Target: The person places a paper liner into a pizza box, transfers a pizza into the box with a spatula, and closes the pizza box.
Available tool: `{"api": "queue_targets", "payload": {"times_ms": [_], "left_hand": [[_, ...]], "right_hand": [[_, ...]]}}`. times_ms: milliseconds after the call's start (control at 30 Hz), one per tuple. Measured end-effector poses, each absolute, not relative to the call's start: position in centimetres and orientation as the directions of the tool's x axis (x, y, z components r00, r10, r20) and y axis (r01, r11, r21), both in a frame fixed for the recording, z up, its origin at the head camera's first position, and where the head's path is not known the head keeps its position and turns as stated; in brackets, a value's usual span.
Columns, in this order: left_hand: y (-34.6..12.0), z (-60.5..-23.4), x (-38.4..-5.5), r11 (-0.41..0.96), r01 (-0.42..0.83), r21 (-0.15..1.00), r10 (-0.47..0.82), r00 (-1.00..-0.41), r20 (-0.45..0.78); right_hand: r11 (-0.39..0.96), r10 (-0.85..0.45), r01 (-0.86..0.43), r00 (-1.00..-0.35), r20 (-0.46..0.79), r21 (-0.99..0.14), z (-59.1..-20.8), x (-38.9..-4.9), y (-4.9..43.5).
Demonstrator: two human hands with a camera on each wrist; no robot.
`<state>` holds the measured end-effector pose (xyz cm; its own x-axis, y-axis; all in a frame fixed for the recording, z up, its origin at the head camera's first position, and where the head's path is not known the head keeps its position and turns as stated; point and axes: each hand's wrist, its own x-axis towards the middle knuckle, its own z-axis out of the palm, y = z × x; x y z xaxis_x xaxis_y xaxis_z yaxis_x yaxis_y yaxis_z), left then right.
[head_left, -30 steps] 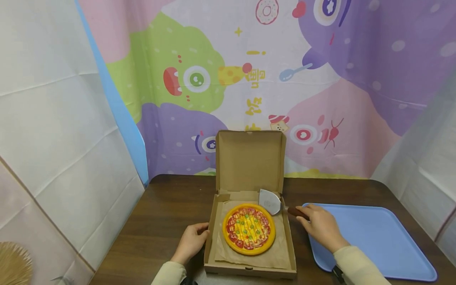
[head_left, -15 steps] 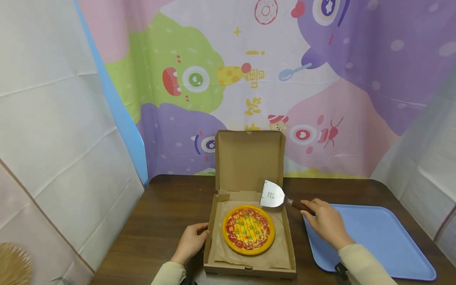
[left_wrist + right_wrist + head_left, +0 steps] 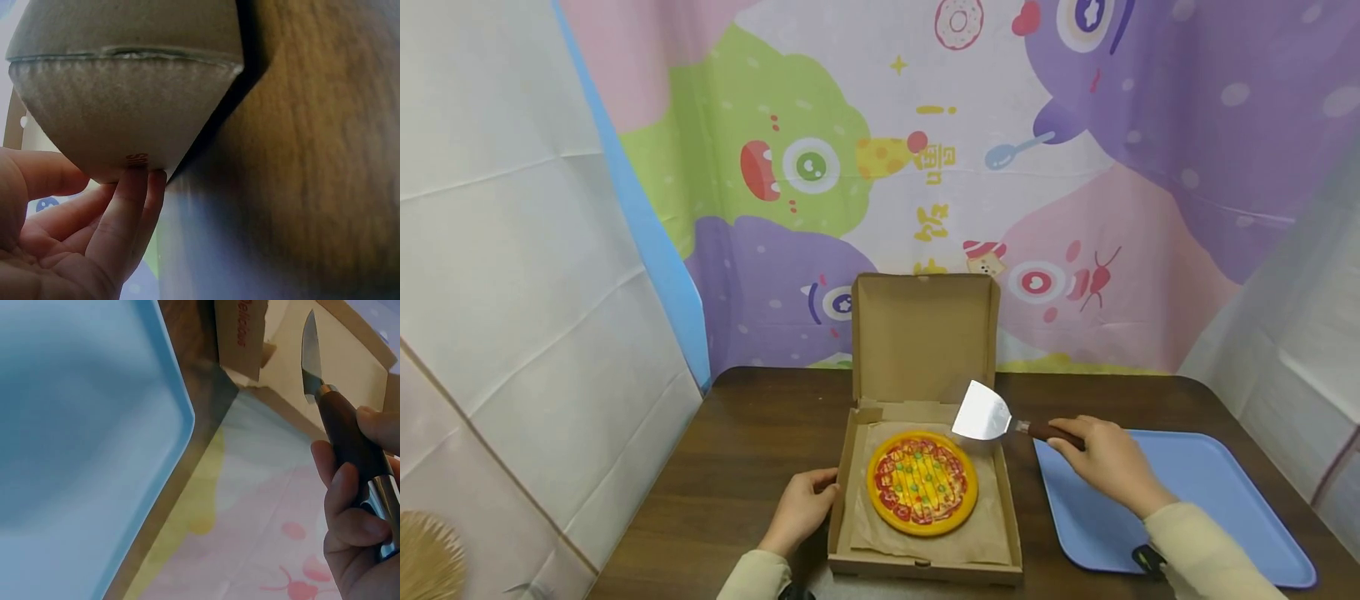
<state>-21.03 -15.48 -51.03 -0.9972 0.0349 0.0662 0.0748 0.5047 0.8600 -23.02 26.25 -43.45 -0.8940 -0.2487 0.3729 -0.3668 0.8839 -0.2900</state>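
A cardboard pizza box (image 3: 925, 575) stands with its lid raised, and a round pizza (image 3: 922, 483) with a yellow rim lies on brown paper inside. My left hand (image 3: 801, 510) holds the box's left side; in the left wrist view its fingertips (image 3: 132, 181) lie on the outer wall, the thumb by the edge. My right hand (image 3: 1108, 462) grips the dark wooden handle of a pizza spatula (image 3: 983, 412). The spatula's metal blade points left, over the box's back right corner, and overlaps no part of the pizza. Edge-on, the blade (image 3: 310, 353) looks narrow in the right wrist view.
A light blue tray (image 3: 1195, 500) lies to the right of the box, partly under my right forearm in view. The dark wooden table (image 3: 737, 442) ends at a cartoon-printed curtain (image 3: 760, 275) behind the box.
My right hand has moved right with the spatula, drawing the blade back from the pizza's edge and turning it flatter to the view. My left hand has stayed at the box.
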Motion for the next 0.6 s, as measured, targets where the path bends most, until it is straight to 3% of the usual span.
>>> {"api": "queue_targets", "payload": {"times_ms": [233,600], "left_hand": [[-15.4,-50.9,-21.0,0.509,0.072,0.858,0.029,-0.997,0.066],[-15.4,-50.9,-21.0,0.490,0.056,0.870,0.034,-0.998,0.046]], "right_hand": [[0.878,-0.203,-0.322,-0.921,0.333,-0.354,-42.4,-22.4,28.2],[0.885,-0.149,-0.300,-0.907,0.393,-0.356,-42.3,-21.1,32.7]]}}
